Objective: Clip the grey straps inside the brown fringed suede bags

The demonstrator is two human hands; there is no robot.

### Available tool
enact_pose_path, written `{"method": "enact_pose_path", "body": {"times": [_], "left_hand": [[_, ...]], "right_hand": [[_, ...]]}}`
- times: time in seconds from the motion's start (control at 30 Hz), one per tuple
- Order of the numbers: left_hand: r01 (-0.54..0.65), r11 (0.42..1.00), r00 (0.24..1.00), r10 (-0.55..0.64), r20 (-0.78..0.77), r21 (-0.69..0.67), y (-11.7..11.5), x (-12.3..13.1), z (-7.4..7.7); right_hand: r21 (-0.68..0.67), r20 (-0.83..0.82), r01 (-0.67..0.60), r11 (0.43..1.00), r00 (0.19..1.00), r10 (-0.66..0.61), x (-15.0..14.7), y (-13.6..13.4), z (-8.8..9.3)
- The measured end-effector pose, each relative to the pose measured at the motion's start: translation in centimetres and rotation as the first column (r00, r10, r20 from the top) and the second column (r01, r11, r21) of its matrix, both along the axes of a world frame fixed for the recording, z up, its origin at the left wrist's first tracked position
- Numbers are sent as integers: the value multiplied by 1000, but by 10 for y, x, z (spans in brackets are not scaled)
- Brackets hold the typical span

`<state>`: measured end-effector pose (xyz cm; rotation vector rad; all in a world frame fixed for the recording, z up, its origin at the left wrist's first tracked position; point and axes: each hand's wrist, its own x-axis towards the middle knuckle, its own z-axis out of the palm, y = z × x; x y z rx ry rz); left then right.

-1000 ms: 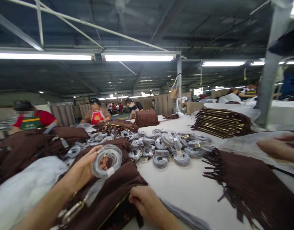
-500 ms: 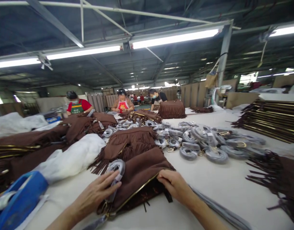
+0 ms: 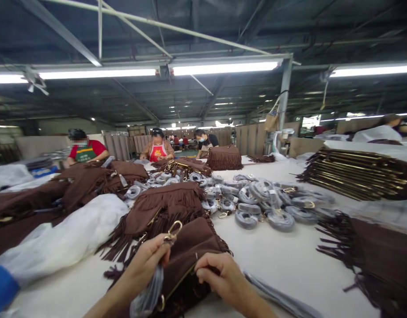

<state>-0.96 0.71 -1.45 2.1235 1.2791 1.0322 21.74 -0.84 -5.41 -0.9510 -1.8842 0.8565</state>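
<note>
My left hand [image 3: 149, 260] is closed on a plastic-wrapped strap [image 3: 150, 291] whose gold clasp [image 3: 173, 231] sticks up above my fingers. A brown fringed suede bag [image 3: 190, 247] lies on the white table [image 3: 272, 260] right in front of me. My right hand [image 3: 219, 276] pinches the bag's gold-trimmed open edge, fingers curled over it. Another fringed bag [image 3: 163, 205] lies just behind it.
A heap of wrapped grey straps [image 3: 259, 203] covers the table's middle. Stacked brown bags [image 3: 359, 172] sit at the right, fringed pieces [image 3: 375, 256] nearer. White plastic [image 3: 64, 238] and more brown bags [image 3: 57, 194] lie left. Three people [image 3: 157, 150] work at the far end.
My left hand brought the coiled strap down from mid-air to the bag's opening and now grips it with the clasp up. My right hand stayed on the bag's edge. The view shifted.
</note>
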Motion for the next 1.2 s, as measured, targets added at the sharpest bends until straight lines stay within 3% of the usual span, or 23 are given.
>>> {"method": "enact_pose_path", "body": {"times": [0.13,0.23,0.47,0.7,0.83,0.93,1.03,1.2], "left_hand": [[-1,1000,999,2,-52,30,2,34,-14],[-13,998,994,20,-109,66,3,46,-22],[-9,988,995,24,-92,155,4,49,-27],[-5,982,993,27,-112,190,-1,53,-30],[58,980,987,-29,-155,188,-8,54,-32],[119,981,984,-96,-147,156,-13,53,-30],[112,993,993,-110,-39,32,-14,56,-22],[-7,998,994,14,113,-61,-9,67,-14]], "right_hand": [[-116,-68,49,992,996,-57,-4,-2,2],[-142,-59,80,987,994,-90,-4,-2,2],[-215,-77,60,975,994,-78,-2,0,2],[-217,-59,80,973,994,-95,-4,-2,4],[-164,-118,35,986,992,-55,-6,0,-1],[-152,-162,27,988,985,-52,-7,2,-6],[-216,-190,39,976,978,-81,-9,6,-12],[-247,-188,94,964,972,-143,-11,7,-12]]}}
